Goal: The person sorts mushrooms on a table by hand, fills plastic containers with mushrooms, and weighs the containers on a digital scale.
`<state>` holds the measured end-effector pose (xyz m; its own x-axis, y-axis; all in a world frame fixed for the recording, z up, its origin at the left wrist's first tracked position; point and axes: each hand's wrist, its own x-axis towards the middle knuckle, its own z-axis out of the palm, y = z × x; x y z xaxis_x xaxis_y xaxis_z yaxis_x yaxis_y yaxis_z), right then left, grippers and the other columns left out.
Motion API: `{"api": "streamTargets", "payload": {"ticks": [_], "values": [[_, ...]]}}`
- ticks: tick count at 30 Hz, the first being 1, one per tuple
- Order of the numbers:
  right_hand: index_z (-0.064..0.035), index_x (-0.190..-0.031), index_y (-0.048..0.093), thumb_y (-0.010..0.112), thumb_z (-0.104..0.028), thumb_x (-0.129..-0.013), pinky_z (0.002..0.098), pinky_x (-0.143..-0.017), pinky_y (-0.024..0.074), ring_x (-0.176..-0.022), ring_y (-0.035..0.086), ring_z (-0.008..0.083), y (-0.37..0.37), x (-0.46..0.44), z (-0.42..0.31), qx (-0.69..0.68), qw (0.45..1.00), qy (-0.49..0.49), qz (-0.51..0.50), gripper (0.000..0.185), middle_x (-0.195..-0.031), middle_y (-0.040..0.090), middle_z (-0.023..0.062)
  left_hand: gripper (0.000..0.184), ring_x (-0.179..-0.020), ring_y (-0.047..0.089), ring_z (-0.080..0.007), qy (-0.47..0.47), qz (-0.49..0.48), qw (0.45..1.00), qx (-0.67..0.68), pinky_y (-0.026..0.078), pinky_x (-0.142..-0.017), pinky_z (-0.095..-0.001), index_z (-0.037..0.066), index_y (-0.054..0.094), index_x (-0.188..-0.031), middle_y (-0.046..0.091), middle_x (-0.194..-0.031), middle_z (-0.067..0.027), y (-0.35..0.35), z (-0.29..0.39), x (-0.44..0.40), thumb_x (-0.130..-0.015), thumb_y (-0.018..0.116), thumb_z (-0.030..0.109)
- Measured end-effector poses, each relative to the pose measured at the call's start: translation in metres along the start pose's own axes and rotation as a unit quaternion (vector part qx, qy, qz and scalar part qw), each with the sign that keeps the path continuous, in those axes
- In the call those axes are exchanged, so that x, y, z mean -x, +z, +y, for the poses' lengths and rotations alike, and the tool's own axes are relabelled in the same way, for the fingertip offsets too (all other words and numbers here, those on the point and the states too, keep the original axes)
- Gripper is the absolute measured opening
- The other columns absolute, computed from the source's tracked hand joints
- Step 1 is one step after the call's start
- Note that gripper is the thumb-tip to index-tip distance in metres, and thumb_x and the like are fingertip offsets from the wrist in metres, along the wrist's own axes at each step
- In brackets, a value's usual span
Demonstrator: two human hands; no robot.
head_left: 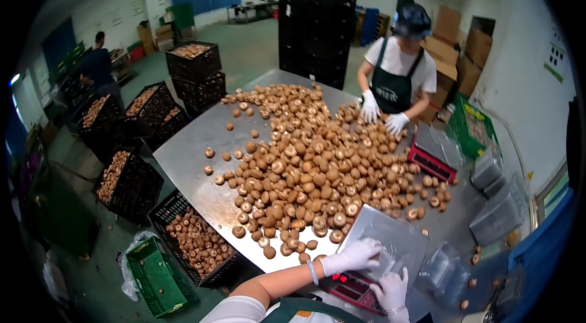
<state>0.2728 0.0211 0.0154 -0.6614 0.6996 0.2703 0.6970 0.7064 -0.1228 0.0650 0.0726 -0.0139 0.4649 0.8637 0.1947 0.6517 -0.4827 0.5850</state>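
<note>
Mushroom pile [311,164]: it is big and loose; a bump from an arm could send the ones near the edge of the bench [189,152] rolling off, since round caps roll easily
Red scale [354,294]: a mushroom pushed against its grey plate [373,225], or a wrist leaning on it, could make the number wrong
Clear tray [398,256]: it seems to lie on the plate; it looks thin, so a hard push might bend or slide it
Left hand [351,257]: white glove, over the plate; its fingers look close together and reach to the tray; I can't tell if they pinch anything
Right hand [392,292]: by the plate's near edge; thumb and fingers are apart, nothing seen between them; the tray is just past them
</note>
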Motion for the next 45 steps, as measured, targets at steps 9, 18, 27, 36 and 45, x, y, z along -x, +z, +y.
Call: {"api": "streamTargets", "payload": {"ticks": [9, 18, 27, 36, 45], "values": [[-0.0081, -0.098, 0.066, 0.067, -0.018, -0.078, 0.0404, -0.087, 0.0439, -0.090, 0.057, 0.0328, -0.034, -0.042, -0.028, -0.038, 0.994, 0.043, 0.096, 0.022, -0.091, 0.064, 0.0120, 0.047, -0.116, 0.047, -0.0326, 0.024, 0.133, 0.990, 0.045, 0.040, -0.094, -0.0406, 0.005, 0.051, -0.124, 0.050, -0.126, -0.0145, -0.050, -0.026, 0.073, -0.087, 0.058, 0.035], [-0.0054, -0.089, 0.069, 0.063, -0.012, -0.083, 0.0387, -0.084, 0.0461, -0.089, 0.061, 0.0294, 0.010, -0.135, -0.141, -0.121, 0.985, 0.086, 0.091, 0.011, -0.090, 0.067, 0.0113, 0.039, -0.104, 0.055, -0.0312, -0.077, 0.148, 0.982, 0.086, 0.045, -0.088, -0.0395, 0.007, 0.057, -0.119, 0.060, -0.111, -0.0128, -0.128, -0.117, 0.215, -0.090, 0.054, 0.034], [-0.0055, -0.097, 0.066, 0.064, -0.016, -0.083, 0.0395, -0.085, 0.0451, -0.091, 0.059, 0.0307, 0.052, -0.214, -0.228, -0.119, 0.992, -0.005, -0.046, 0.018, -0.094, 0.064, 0.0127, 0.038, -0.103, 0.058, -0.0286, -0.160, 0.172, 0.966, 0.111, 0.048, -0.086, -0.0384, 0.015, 0.056, -0.122, 0.062, -0.111, -0.0084, -0.173, -0.175, 0.292, -0.092, 0.051, 0.036], [-0.0089, -0.092, 0.066, 0.069, -0.025, -0.076, 0.0369, -0.071, 0.0489, -0.078, 0.062, 0.0292, 0.089, -0.224, -0.244, -0.108, 0.991, -0.063, -0.049, 0.023, -0.082, 0.065, 0.0114, 0.032, -0.095, 0.061, -0.0308, -0.276, 0.278, 0.908, 0.147, 0.048, -0.083, -0.0385, 0.008, 0.063, -0.109, 0.064, -0.101, -0.0137, -0.170, -0.203, 0.368, -0.087, 0.058, 0.031], [-0.0101, -0.094, 0.066, 0.068, -0.024, -0.078, 0.0384, -0.069, 0.0473, -0.075, 0.061, 0.0292, 0.103, -0.196, -0.243, -0.132, 0.988, 0.004, -0.083, 0.021, -0.081, 0.064, 0.0102, 0.020, -0.087, 0.064, -0.0208, -0.407, 0.469, 0.752, 0.220, 0.052, -0.073, -0.0291, -0.001, 0.063, -0.104, 0.063, -0.095, -0.0131, -0.172, -0.258, 0.399, -0.086, 0.060, 0.008]]}}
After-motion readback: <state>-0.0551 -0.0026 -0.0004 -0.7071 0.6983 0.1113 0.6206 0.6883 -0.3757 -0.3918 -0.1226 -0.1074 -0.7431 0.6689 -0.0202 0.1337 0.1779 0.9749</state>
